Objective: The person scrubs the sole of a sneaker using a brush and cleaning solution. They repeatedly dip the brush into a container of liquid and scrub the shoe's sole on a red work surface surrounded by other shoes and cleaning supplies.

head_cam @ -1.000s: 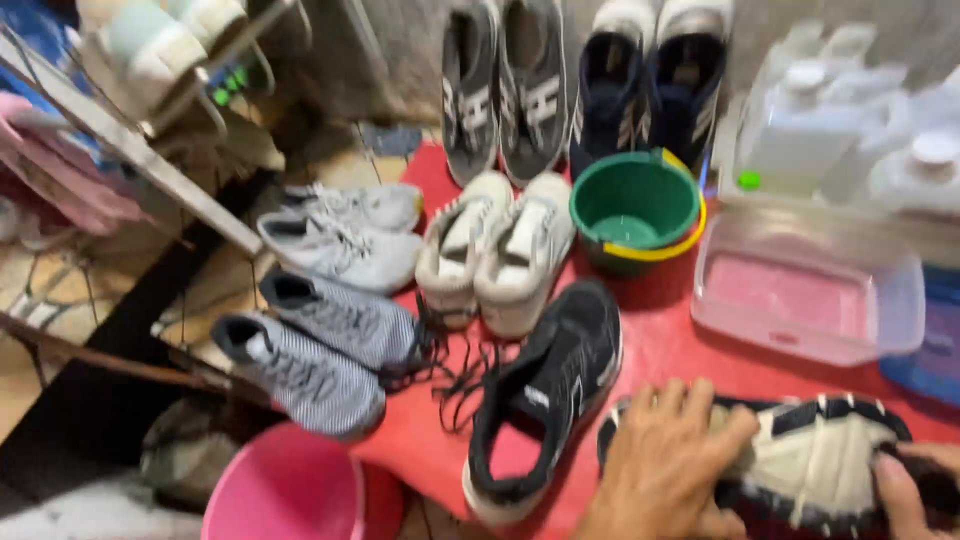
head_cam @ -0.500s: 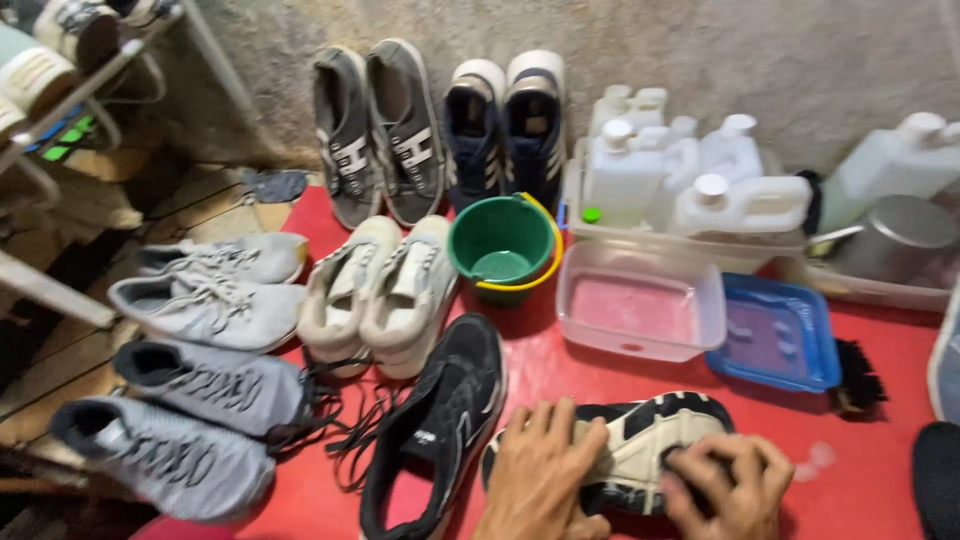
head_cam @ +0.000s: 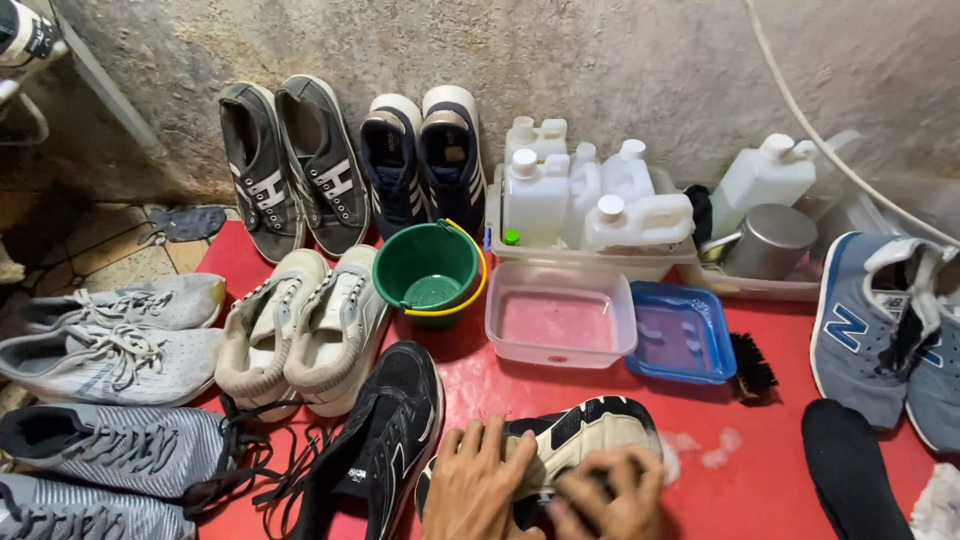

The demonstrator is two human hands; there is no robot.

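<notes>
Both hands were down on the upturned shoe (head_cam: 580, 435), which lay sole-up at the near edge of the red worktop (head_cam: 770, 470). The left hand (head_cam: 470, 490) lay flat on the heel end, fingers spread and pressing. The right hand (head_cam: 610, 495) was curled over the middle of the sole, fingers bent; whether it gripped anything underneath I could not tell.

Taking that shoe as the mark: a black sneaker (head_cam: 385, 440) lay just beside it on the left, laces trailing. Behind it stood a clear tub (head_cam: 560, 325) of pinkish water, with a green bucket (head_cam: 430, 270) to the tub's left and a blue tray (head_cam: 685, 335) and a black brush (head_cam: 750, 365) to its right. Bare red surface lay open to the shoe's right, as far as a black insole (head_cam: 850, 465).
</notes>
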